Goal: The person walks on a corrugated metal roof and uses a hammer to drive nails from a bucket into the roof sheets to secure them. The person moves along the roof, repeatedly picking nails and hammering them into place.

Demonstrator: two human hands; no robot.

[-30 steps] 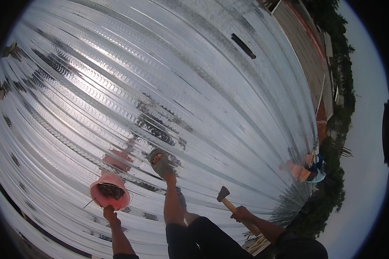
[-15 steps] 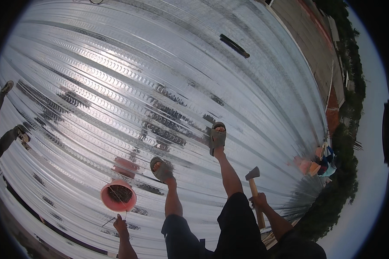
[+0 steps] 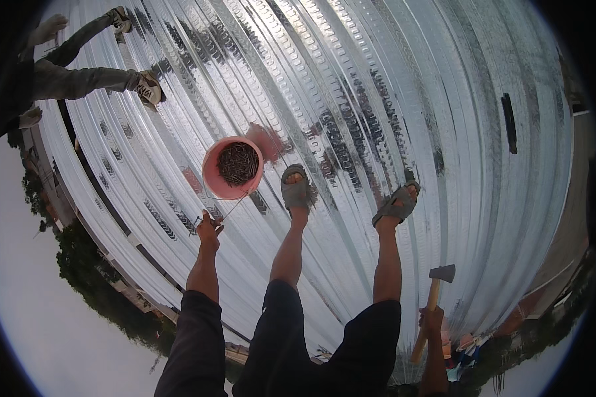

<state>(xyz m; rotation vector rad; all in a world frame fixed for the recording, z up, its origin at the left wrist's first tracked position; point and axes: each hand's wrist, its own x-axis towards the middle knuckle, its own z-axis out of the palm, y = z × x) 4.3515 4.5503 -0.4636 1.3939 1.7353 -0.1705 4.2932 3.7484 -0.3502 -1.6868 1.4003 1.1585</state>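
Observation:
My right hand (image 3: 432,319) is closed round the wooden handle of a hatchet (image 3: 442,272), whose dark head points up and away from me. On the left, my left hand (image 3: 208,230) is closed at the end of a thin wire handle leading to a pink bucket (image 3: 210,173). A short thin piece also sticks out by its fingers, too small to name. Inside the bucket lies a heap of brown, nail-like pieces (image 3: 237,164). The bucket is ahead of that hand, mouth facing up toward me.
Ribbed shiny metal sheeting (image 3: 351,264) spreads under my sandalled feet (image 3: 396,204). A dark narrow strip (image 3: 509,124) lies on it at the right. Another person's legs and sneakers (image 3: 149,88) are at upper left. Trees (image 3: 93,268) show beyond the left edge.
My view has turned, so the sheeting's ribs run more steeply. The bucket and my left hand now sit higher in view, and the other person appears nearer. Both hands keep their hold.

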